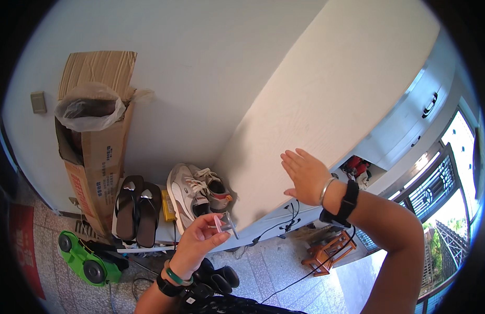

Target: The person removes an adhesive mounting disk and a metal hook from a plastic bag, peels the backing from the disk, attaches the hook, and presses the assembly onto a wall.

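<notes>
Low in the middle, my left hand (196,245) pinches a small clear plastic piece (229,226) with a pale pink part at its thumb side. Its exact kind I cannot make out. My right hand (309,179) is raised with fingers stretched out, in front of the cream side panel (316,99) of a tall cabinet. Whether the palm touches the panel I cannot tell. Just beyond my left hand stands a pair of pale sneakers (184,193), and left of them lies a pair of dark sandals with silver ornaments (147,217).
A tall open cardboard box (103,157) with a clear plastic bag leans by the wall at left. Below it sits a green wheeled device (88,261). A wooden stool (326,255) and cables (274,226) lie right of centre. White cabinet doors (405,112) with black handles are at right.
</notes>
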Available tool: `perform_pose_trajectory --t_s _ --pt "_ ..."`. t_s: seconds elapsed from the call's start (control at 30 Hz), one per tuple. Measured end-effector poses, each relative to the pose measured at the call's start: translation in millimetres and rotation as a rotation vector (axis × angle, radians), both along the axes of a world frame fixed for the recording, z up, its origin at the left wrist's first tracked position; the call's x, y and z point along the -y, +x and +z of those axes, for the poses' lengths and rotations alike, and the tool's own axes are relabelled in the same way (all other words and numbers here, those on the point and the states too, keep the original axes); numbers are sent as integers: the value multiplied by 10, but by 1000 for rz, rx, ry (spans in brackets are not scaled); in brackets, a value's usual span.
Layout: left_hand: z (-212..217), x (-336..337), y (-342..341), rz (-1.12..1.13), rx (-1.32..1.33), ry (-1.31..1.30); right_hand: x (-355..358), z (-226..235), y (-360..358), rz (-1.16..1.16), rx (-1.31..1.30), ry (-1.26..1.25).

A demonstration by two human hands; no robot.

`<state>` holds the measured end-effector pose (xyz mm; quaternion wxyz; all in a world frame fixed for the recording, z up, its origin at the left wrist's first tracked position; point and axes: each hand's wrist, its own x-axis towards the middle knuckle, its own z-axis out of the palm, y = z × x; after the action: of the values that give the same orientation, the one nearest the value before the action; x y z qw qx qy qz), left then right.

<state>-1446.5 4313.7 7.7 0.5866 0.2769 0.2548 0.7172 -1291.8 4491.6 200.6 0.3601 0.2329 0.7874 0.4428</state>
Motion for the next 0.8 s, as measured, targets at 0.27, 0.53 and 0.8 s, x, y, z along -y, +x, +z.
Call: perform_pose_trajectory --t_s 0.27,0.53,0.8 --pt "-11 -70 117 -53 12 -7 -244 192 -91 115 -177 343" --pt "13 -85 73 -31 -29 -9 -280 265 -9 91 -244 192" --pt "13 -42 84 -56 14 7 8 -331 23 70 -20 -64"
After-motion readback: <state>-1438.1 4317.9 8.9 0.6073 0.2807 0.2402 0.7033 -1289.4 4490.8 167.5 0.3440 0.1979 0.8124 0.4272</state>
